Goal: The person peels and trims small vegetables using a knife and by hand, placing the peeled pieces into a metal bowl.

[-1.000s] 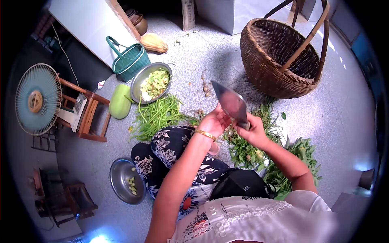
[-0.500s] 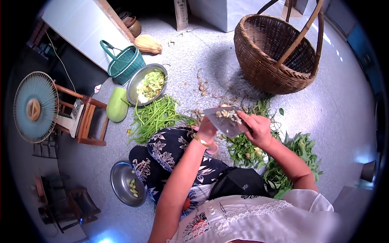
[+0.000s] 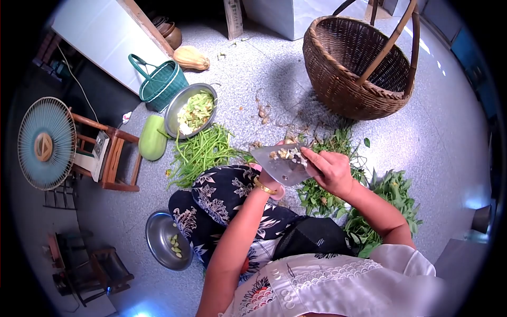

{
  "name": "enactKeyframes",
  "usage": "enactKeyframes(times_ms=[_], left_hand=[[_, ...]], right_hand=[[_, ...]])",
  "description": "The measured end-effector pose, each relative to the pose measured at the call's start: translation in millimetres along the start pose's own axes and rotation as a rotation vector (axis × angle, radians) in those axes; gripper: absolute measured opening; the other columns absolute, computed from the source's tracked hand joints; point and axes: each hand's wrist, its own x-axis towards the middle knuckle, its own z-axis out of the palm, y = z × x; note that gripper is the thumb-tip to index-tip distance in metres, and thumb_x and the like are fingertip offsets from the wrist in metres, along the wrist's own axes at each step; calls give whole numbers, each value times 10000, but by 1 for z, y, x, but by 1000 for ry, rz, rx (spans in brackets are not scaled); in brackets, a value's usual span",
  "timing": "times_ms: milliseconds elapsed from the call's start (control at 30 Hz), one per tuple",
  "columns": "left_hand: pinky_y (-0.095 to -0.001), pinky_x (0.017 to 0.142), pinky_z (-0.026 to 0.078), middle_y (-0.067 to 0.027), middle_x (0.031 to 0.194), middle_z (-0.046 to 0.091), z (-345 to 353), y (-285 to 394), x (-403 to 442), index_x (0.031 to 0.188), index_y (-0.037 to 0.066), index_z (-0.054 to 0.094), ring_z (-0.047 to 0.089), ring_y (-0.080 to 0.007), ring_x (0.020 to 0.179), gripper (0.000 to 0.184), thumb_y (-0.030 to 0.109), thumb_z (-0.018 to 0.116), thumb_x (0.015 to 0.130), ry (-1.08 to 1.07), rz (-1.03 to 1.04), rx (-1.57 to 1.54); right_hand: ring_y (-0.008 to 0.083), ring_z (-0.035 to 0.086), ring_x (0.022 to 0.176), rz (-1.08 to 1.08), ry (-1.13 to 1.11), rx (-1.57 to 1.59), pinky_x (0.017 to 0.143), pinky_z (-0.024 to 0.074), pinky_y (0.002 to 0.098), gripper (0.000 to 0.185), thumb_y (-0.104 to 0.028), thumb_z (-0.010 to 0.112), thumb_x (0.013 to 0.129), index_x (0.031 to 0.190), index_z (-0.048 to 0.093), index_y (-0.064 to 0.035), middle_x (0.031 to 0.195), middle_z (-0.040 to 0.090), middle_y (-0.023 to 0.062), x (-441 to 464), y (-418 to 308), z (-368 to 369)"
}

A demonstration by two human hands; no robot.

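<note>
My right hand [image 3: 331, 171] is closed on a cleaver [image 3: 280, 168], gripping it at its right end, with the index finger stretched along the blade. The wide grey blade lies tilted in front of me and carries small chopped whitish and brownish pieces [image 3: 289, 154]. Behind and under the blade is my left hand [image 3: 268, 181]; its fingers are mostly hidden, so whether they hold anything does not show. A gold bangle [image 3: 262, 186] circles that wrist. Leafy green stems [image 3: 322, 198] lie on the floor below the right hand.
Green beans [image 3: 203, 153] lie left, beside a steel bowl [image 3: 170, 113] of cut vegetables and a pale green gourd [image 3: 152, 138]. Another steel bowl [image 3: 158, 240] holds several green pieces. A wicker basket [image 3: 343, 92] stands back right, a teal basket [image 3: 163, 87] back left, leafy greens [image 3: 391, 203] at right.
The cleaver has shifted slightly left and down, and its flat face has turned more toward me. The pieces on it are more spread out. My right hand has moved a little left with it.
</note>
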Motion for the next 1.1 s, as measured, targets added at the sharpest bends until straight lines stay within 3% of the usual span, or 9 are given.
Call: enactKeyframes(times_ms=[100,200,600,667,700,800,833,933,1100], left_hand=[[-352,1018,218,-47,1305,318,6,-4,-2,1296,73,236,308,-168,1196,495,340,306,886,-22,-7,40],[-348,999,234,-45,1282,340,20,-15,-6,1296,77,228,328,-155,1171,490,315,333,880,127,96,-1070],[-295,818,437,-57,1055,520,16,-12,-7,1194,39,345,511,-146,945,375,152,466,858,369,353,88],[-272,797,441,-64,1060,514,25,-13,-1,1195,30,338,514,-134,937,391,129,481,844,252,249,-1442],[-272,797,441,-64,1060,514,22,-9,-1,1195,30,338,514,-134,937,391,129,481,844,253,250,-1442],[-264,699,450,-73,949,557,6,-7,2,1035,27,488,564,-174,827,218,119,448,842,479,414,-408],[-271,645,443,-99,842,547,-19,30,-7,928,7,524,561,-221,724,217,203,472,852,494,203,-466],[-291,615,406,-91,777,477,-22,35,-4,924,-22,545,487,-216,663,435,392,491,799,413,349,-366],[-244,704,366,-44,849,440,-28,35,0,1010,5,555,411,-146,762,408,342,550,780,415,369,-457]], right_hand=[[159,435,415,15,-12,21,379,347,299,373,-120,643,668,1027,563,-60,519,381,26,2,-4,-4],[158,437,418,6,-9,-14,381,352,299,385,-116,646,662,1033,561,-62,522,385,23,2,-7,-4],[173,473,433,54,17,-28,398,388,304,422,-90,629,669,1079,532,-54,545,434,36,-3,-14,-2],[183,480,436,72,32,-20,404,397,310,424,-84,623,675,1086,525,-49,548,444,42,-8,-11,3],[192,487,438,87,46,-9,409,407,316,425,-78,616,681,1093,518,-44,551,454,48,-9,-10,5],[214,509,459,164,-20,27,414,419,312,387,-73,587,703,1085,522,-70,580,493,80,-9,-13,2],[214,509,459,168,-18,23,414,419,312,387,-73,587,703,1085,522,-70,580,493,80,-10,-6,4],[297,549,520,497,-191,9,505,455,362,283,-104,520,734,1015,553,-99,629,555,150,-21,21,17],[292,553,526,777,-360,176,541,441,381,192,-125,493,732,864,590,-24,563,536,165,-39,34,27]])
